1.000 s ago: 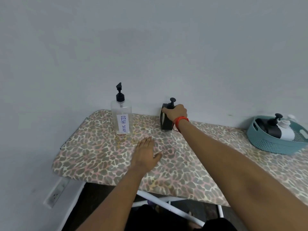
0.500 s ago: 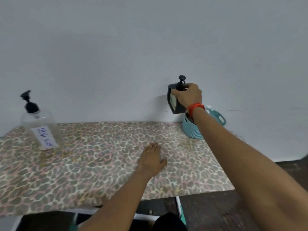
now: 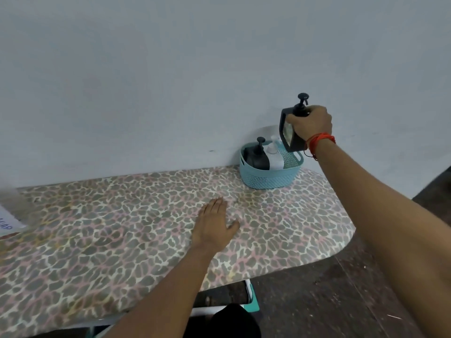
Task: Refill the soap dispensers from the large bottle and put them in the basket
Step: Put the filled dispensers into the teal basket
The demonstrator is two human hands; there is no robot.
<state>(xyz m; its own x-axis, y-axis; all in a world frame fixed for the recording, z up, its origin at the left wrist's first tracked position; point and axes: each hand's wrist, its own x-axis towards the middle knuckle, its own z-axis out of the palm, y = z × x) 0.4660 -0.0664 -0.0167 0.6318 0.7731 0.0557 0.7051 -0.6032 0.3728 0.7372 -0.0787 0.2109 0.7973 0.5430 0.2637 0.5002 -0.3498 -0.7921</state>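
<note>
My right hand (image 3: 311, 124) grips a dark square soap dispenser (image 3: 287, 132) by its top, holding it in the air just above the right side of the teal basket (image 3: 268, 178). The basket stands at the far right of the table against the wall. Inside it are a black dispenser (image 3: 256, 158) and a white dispenser (image 3: 275, 157), both upright. My left hand (image 3: 214, 225) lies flat on the table, fingers apart, holding nothing. The large clear bottle (image 3: 7, 223) shows only as a labelled sliver at the left edge.
The table (image 3: 109, 235) has a leopard-print cover and a rounded right end. A grey wall (image 3: 170, 81) rises directly behind it. Dark floor (image 3: 341, 289) lies to the right and below.
My right hand has lifted the dark dispenser from the table's back edge and carried it right, to above the basket. The view has swung right. My left hand stays flat.
</note>
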